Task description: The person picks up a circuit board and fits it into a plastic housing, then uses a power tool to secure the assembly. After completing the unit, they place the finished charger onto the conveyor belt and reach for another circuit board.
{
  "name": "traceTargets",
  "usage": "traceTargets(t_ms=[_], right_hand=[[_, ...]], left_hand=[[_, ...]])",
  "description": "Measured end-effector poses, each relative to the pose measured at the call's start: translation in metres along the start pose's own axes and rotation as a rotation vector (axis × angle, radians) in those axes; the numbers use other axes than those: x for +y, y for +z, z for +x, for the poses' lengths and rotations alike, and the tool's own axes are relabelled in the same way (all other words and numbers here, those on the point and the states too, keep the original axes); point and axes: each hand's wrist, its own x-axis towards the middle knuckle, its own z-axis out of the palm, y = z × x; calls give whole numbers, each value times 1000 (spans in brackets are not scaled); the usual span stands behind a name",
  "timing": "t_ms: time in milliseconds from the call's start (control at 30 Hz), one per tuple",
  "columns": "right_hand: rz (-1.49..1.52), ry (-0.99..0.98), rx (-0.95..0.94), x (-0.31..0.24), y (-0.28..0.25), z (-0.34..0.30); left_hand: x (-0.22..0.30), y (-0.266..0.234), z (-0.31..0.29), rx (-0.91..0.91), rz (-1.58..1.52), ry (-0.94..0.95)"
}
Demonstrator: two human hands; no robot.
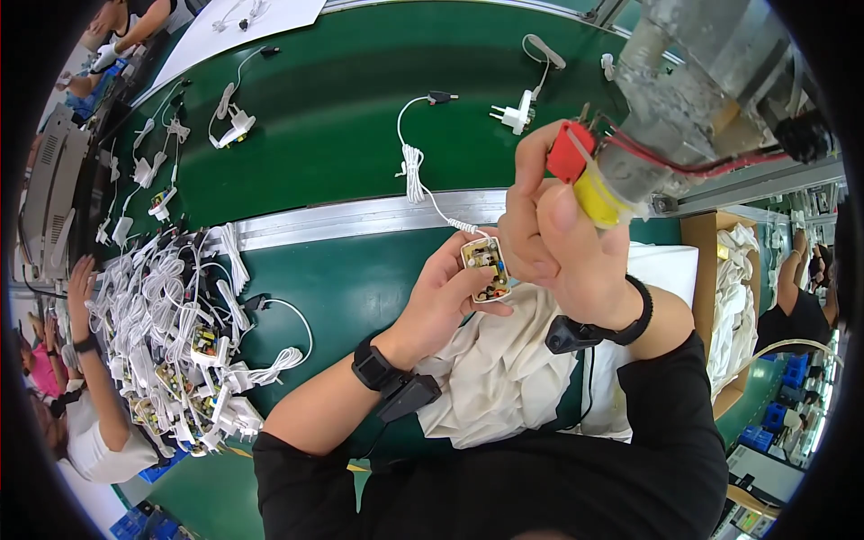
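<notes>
charger half (486,267) | white shell, circuit board exposed (cord coiled) | left hand (447,292)

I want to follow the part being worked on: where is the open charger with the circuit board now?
In the head view, near centre, the open charger sits in the left hand, just below the right hand and above the white cloth.

I look down on a wide green conveyor surface (342,117) crossed by a metal rail (360,216). A white sheet (243,22) lies at its far edge. On my left a grey machine (49,180) stands beside the belt. To the right I see a cardboard box (711,261) with white cloth in it, and blue bins (783,396) below. The light is bright and even.
</notes>
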Motion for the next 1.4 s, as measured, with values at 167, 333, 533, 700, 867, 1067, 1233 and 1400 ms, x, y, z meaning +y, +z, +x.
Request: traceTargets(t_ms=[167,333,533,700,867,1067,1233,1400], right_hand=[[-31,-11,2,0,3,-2],[-42,43,35,-9,7,0],[-56,11,6,-3,10,-3],[-74,-16,4,2,14,-5],[-56,-15,18,1,17,-6],[-34,23,3,-13,18,-6],[-13,90,12,-16,17,-8],[42,123,-1,-21,17,-7]], left_hand=[[1,0,-1,-14,-17,-4],[1,-1,-2,-38,-10,-14],[1,2,-1,-179,-300,-52],[2,2,-5,-237,-395,-76],[1,-1,-7,-261,-369,-56],[1,2,-2,-170,-199,-50],[61,6,27,39,510,129],[140,27,95,207,1400,697]])
